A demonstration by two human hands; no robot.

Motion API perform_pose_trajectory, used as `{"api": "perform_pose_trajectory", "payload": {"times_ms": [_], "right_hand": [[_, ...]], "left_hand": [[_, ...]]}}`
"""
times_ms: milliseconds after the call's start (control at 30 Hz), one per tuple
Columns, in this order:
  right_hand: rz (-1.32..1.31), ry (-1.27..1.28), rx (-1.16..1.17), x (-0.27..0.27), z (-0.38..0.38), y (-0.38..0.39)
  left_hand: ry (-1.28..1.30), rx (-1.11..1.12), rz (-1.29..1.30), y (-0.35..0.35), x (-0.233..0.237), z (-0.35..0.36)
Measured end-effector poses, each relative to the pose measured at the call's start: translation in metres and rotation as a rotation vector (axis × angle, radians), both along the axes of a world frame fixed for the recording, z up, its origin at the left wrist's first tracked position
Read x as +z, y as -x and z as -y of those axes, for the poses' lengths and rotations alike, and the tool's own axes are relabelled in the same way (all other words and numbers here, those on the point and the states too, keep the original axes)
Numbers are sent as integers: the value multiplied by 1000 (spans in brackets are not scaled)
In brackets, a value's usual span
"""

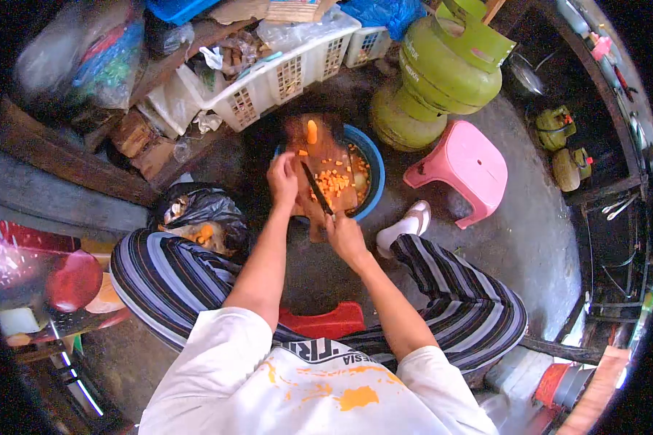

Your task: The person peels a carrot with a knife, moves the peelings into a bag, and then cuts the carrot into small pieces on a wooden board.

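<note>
The cutting board (pixel 328 139) looks like wood, smooth and slightly damp; the knife (pixel 318 189) has a dark metal blade. Under the board, the basin (pixel 379 170) is smooth blue plastic. The pink stool (pixel 479 163) is plastic with a soft sheen, the crate (pixel 290 76) white plastic lattice. The 2 larger gas cylinders (pixel 446 65) are painted metal, scuffed and semi-matt. The black bag (pixel 221 210) is thin, glossy, crinkled plastic; the striped trousers (pixel 167 283) and white shirt (pixel 218 362) are matt cloth.
</note>
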State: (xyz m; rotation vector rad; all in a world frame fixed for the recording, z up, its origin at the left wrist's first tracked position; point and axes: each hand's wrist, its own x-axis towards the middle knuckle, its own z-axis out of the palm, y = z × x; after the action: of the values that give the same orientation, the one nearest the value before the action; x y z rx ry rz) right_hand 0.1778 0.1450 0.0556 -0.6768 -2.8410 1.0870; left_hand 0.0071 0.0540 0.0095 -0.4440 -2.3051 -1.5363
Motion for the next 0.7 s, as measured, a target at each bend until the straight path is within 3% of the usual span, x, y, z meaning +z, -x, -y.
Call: {"api": "perform_pose_trajectory", "payload": {"times_ms": [167, 267, 500, 633, 700], "right_hand": [[71, 38, 52, -1, 7, -11], [126, -14, 50, -13, -10, -10], [83, -99, -57, -12, -47, -1], [2, -154, -124, -12, -44, 0], [-15, -152, -91, -5, -34, 0]], "left_hand": [[255, -170, -126, 48, -15, -14], [324, -260, -12, 45, -22, -13], [217, -230, -74, 15, -20, -7], [122, -267, 165, -22, -24, -18], [123, -245, 66, -31, -21, -23]]}}
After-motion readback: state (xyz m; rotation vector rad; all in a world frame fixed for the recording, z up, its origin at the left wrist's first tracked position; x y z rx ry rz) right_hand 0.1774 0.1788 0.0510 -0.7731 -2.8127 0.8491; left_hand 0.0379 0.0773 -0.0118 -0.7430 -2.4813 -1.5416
